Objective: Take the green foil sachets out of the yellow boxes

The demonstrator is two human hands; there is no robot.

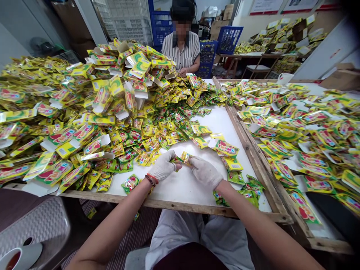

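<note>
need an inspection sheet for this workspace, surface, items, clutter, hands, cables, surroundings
Surface: white tabletop with wooden edging; bare patch in front of the person.
Items: yellow sachet and green sachet between the hands; loose sachets spread behind them.
Clutter: printed cartons, many with open white flaps, heaped at left; more cartons beyond the wooden divider at right.
Left hand: white glove, fingers on the green sachet.
Right hand: white glove, pinching the yellow sachet.
Cables: nothing seen.
Surroundings: co-worker across the table; blue crate behind; cup of dark drink on a plastic seat, lower left.
</note>
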